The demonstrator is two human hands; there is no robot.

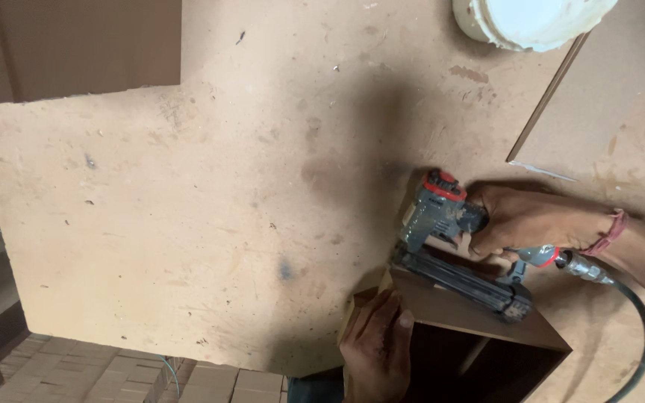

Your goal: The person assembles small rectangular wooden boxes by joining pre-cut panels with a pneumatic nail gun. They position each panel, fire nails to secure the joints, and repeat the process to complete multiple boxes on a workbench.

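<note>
My right hand grips a grey and red pneumatic nail gun by its handle. The gun's nose presses down on the top edge of a brown wooden box at the lower right of the head view. A black air hose runs from the gun's handle off to the lower right. My left hand lies flat against the box's near corner and holds it steady. A red thread band sits on my right wrist.
The box rests on a large bare fibreboard worktop. A white round tub stands at the top edge. A thin brown panel lies at the upper right. Paving bricks show below the board's left edge.
</note>
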